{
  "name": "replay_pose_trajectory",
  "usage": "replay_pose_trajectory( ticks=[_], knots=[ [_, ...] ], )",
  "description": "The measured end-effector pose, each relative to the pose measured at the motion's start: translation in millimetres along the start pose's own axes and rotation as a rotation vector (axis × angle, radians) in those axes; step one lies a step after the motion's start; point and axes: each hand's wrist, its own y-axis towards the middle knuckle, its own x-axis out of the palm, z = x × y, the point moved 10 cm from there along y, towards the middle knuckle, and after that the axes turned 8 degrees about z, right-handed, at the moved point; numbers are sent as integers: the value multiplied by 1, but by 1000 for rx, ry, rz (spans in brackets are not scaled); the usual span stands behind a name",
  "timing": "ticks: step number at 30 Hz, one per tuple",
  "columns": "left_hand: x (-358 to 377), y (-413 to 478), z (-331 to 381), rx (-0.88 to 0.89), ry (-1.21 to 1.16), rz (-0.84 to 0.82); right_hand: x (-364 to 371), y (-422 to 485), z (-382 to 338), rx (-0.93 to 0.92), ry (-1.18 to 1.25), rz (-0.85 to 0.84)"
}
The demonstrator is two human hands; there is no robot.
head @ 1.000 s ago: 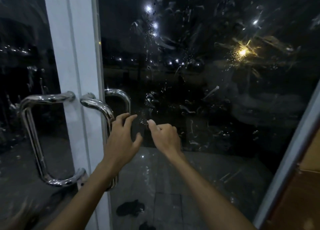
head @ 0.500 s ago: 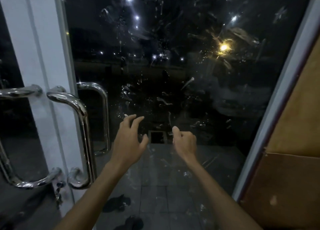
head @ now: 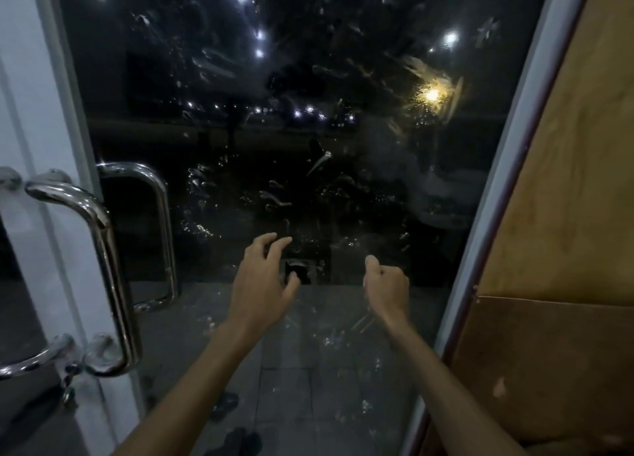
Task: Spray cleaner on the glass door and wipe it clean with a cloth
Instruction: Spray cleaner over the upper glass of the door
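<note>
Both our hands have moved away from the shiny door handle point(head: 110, 270), and they are a bit more apart from each other now. A second ago our left hand was just beside that handle.

Behind the handle and to its left is the white door post point(head: 41, 112). Just to the right of the handle we see a second shiny handle point(head: 164, 215), on the other side of the glass. The glass door point(head: 308, 78) fills the space to the right of the handle, and it is straight in front of us. The glass has lots of smears point(head: 278, 202) and drops on it.

Our left hand point(head: 260, 284) is up in front of the glass, well to the right of the handle. Its fingers are spread and loosely bent, and they grip nothing. Our right hand point(head: 387, 287) is further right of the handle, at the same height. Its fingers are curled into a loose fist with the thumb up, and we see nothing in it. We cannot tell if either hand touches the glass.

Farthest right from the handle are the grey door edge point(head: 494, 198) and a brown board point(head: 566, 181).
</note>
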Motion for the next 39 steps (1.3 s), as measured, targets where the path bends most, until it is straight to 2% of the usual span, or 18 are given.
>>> replay_pose_trajectory(
  ticks=[7, 10, 16, 22, 25, 30, 39],
  knots=[
    [29, -12, 32, -3, 30, -14, -49, 17, 43, 54, 18, 58],
    [39, -19, 45, -5, 20, -20, -66, 24, 67, 146, 67, 79],
    [59, -40, 59, -22, 32, -33, -75, 26, 99, 180, 110, 15],
    [64, -56, 52, -62, 15, -50, -49, 2, 90, 44, 108, -153],
    [57, -58, 43, -81, 20, -32, -30, -11, 77, -11, 89, -164],
    [38, -64, 18, -87, 40, -43, -3, -30, 56, -7, 84, -144],
    [-15, -76, -41, -124, 40, -30, 73, -88, 7, -53, -9, -300]
  ],
)
